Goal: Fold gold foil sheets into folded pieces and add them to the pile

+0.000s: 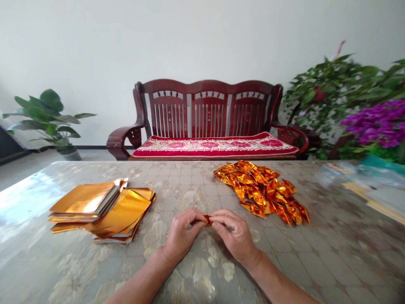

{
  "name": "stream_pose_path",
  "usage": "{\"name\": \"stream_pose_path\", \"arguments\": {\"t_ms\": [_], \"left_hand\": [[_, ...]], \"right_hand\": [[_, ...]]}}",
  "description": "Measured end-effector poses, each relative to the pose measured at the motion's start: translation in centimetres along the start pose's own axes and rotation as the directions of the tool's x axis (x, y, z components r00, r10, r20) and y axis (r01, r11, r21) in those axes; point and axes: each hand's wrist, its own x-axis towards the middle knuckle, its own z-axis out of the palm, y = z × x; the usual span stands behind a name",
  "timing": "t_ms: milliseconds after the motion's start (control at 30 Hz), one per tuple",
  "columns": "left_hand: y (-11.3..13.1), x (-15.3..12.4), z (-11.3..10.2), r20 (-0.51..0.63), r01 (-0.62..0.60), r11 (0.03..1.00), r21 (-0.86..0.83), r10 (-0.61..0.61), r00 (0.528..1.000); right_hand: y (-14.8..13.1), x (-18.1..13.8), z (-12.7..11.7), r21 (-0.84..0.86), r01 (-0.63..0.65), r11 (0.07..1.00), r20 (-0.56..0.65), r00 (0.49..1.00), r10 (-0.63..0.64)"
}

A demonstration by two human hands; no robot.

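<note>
A home living room is shown: a carved wooden settee (205, 109) with a red cushion (215, 146) is placed at twelve o'clock, a potted plant (47, 118) at ten, purple flowers (375, 122) at two.

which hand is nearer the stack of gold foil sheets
Left. The left hand is just to the right of the stack of foil sheets, not touching it. The right hand is farther off, on the left hand's far side, the two pinching one small foil piece.

One left hand (182, 236); one right hand (236, 236); one folded foil piece (207, 220) between them; one heap of folded gold foil (259, 192); two stacks of gold foil sheets (104, 215); one wooden bench (209, 114); one potted plant (47, 116); one flowering plant (335, 93).
</note>
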Motion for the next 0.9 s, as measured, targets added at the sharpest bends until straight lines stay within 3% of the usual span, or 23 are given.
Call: {"name": "stream_pose_path", "arguments": {"t_ms": [233, 367, 667, 800, 900], "left_hand": [[0.1, -0.1, 0.0, 0.032, 0.009, 1.000, 0.026, -0.010, 0.999], [0.3, -0.1, -0.1, 0.060, -0.007, 0.999, 0.041, 0.004, 0.998], [0.6, 0.0, -0.2, 0.089, 0.001, 0.999, 0.032, -0.004, 0.996], [0.3, 0.1, -0.1, 0.026, 0.072, 0.997, 0.026, -0.072, 0.997], [0.2, 0.1, -0.1, -0.013, 0.132, 0.991, 0.010, -0.131, 0.991]], "right_hand": [[-0.6, 0.2, 0.0, 0.051, -0.255, 0.965, -0.048, 0.965, 0.258], [0.0, 0.2, 0.3, 0.033, -0.318, 0.947, -0.020, 0.948, 0.319], [-0.2, 0.4, 0.1, -0.016, -0.244, 0.970, 0.029, 0.969, 0.245], [-0.4, 0.5, -0.5, 0.008, -0.229, 0.973, 0.076, 0.971, 0.228], [-0.3, 0.4, -1.2, -0.044, -0.111, 0.993, 0.107, 0.988, 0.115]]}}
